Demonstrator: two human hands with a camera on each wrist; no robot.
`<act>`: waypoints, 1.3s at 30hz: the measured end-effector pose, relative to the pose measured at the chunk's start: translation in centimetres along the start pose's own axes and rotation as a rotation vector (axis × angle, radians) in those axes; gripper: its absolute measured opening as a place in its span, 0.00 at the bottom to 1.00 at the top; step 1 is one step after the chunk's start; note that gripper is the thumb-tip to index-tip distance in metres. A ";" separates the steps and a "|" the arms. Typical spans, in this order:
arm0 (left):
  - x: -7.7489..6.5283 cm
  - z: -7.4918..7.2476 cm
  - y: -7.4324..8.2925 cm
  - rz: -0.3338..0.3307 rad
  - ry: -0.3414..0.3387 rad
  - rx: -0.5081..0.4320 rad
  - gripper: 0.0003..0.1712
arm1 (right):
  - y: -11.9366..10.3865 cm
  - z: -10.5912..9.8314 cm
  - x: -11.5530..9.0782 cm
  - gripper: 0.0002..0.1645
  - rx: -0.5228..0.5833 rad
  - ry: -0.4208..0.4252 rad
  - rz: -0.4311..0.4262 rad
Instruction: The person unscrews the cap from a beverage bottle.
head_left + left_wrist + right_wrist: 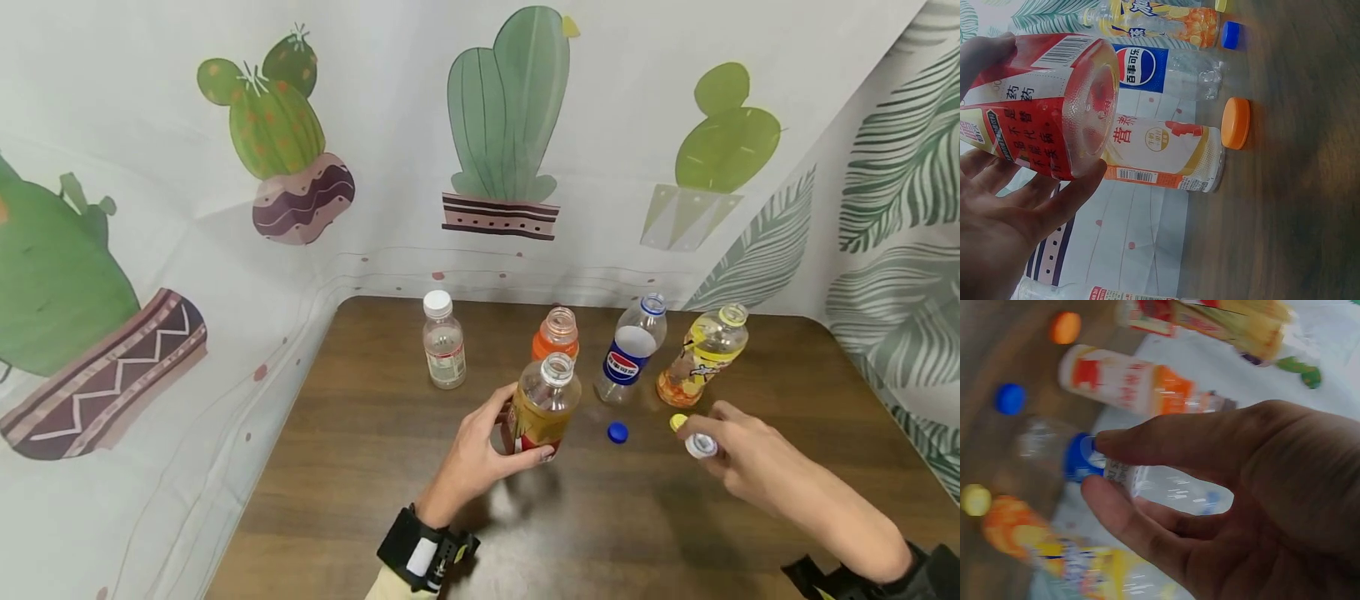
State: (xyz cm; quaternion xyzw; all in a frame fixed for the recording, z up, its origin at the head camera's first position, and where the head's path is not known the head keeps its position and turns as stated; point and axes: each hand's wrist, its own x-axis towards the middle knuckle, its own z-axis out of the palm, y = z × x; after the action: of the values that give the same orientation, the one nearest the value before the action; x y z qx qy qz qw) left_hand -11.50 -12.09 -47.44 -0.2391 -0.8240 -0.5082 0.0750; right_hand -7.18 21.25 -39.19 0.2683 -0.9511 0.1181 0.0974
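My left hand (474, 446) grips a clear bottle (542, 412) with a red and gold label, held above the table. Its mouth has no cap, and its ridged base shows in the left wrist view. Between thumb and fingers, my right hand (753, 458) pinches a white bottle cap (702, 446), seen edge-on in the right wrist view. Just beyond that hand, a yellow cap (678, 422) lies on the table, with a blue cap (618, 432) to its left. An orange cap (1235, 123) appears in the left wrist view, by the orange-and-white bottle (1160, 150).
Along the back of the wooden table (330, 467) stand a Pepsi bottle (622, 364) and a yellow-labelled bottle (697, 358), both uncapped. Further left is a small clear bottle (446, 354) with its white cap on. A cactus-print cloth (390, 167) hangs behind the table.
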 end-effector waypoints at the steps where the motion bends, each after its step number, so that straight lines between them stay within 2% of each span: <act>1: 0.0 0.0 0.0 -0.003 -0.002 0.002 0.44 | 0.3 0.6 -0.5 0.27 0.007 -0.023 0.021; 6: 0.0 0.1 0.1 -0.020 -0.014 -0.004 0.44 | 1.3 3.2 -2.7 0.20 0.042 -0.118 0.122; 8: 0.1 0.1 0.1 -0.021 -0.016 -0.005 0.44 | 1.6 4.2 -3.5 0.18 0.047 -0.130 0.135; 11: 0.1 0.2 0.1 -0.012 -0.016 -0.004 0.44 | 1.9 5.8 -4.8 0.20 0.024 -0.092 0.114; 16: 0.3 0.2 0.1 -0.006 -0.013 -0.011 0.44 | 2.1 7.8 -6.1 0.24 -0.006 -0.039 0.131; 24: 0.4 0.4 0.1 -0.015 -0.023 -0.008 0.43 | 1.8 9.3 -6.8 0.26 0.029 -0.143 0.251; 32: 0.3 0.7 0.0 -0.015 -0.026 -0.022 0.43 | 1.8 10.4 -7.6 0.27 0.016 -0.126 0.257; 39: 0.2 0.9 0.0 -0.048 -0.044 -0.062 0.43 | 2.3 10.7 -7.7 0.22 0.071 -0.239 0.342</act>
State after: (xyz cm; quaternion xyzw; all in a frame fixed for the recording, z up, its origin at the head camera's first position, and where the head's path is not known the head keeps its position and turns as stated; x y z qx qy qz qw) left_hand -11.54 -11.27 -47.75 -0.2324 -0.8148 -0.5298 0.0372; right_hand -3.30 23.97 -51.65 0.1183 -0.9828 0.1336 -0.0472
